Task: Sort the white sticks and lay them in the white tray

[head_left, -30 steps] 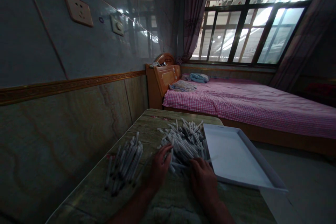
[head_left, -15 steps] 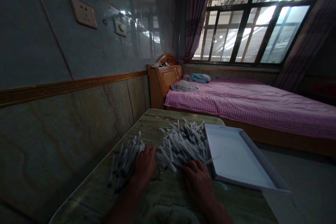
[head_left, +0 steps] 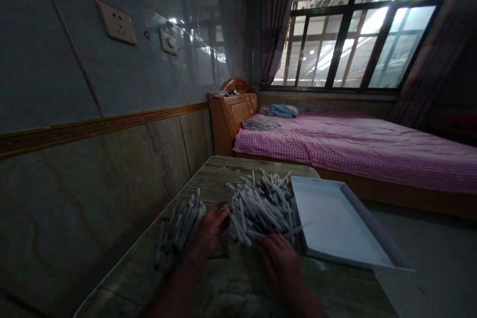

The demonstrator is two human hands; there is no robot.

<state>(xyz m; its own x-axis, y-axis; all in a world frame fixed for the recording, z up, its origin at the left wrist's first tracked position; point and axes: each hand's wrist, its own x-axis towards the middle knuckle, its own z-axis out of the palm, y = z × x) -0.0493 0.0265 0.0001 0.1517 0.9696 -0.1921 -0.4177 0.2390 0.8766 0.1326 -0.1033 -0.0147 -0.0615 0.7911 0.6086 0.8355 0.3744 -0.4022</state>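
Observation:
A large heap of slim white pen-like sticks (head_left: pixel 261 203) lies loosely on the table in the middle. To its left is a smaller pile of similar sticks (head_left: pixel 182 223), lined up more evenly, some with dark ends. My left hand (head_left: pixel 212 228) is between the two piles, fingers curved and apart at the heap's left edge, with nothing visible in them. My right hand (head_left: pixel 281 258) is at the heap's near edge, its fingers together on a white stick (head_left: pixel 254 233). Another stick (head_left: pixel 298 229) pokes out beyond that hand toward the tray. Both hands are somewhat blurred.
A shallow white tray or box lid (head_left: pixel 335 218) lies right of the heap, overhanging the table's right edge. The marbled table (head_left: pixel 238 283) stands beside a tiled wall (head_left: pixel 112 184). Behind it is a bed (head_left: pixel 335 144) with a pink checked cover.
My left hand has moved slightly right, off the smaller pile toward the heap, its fingers turning inward. My right hand has shifted slightly down, staying at the heap's near edge.

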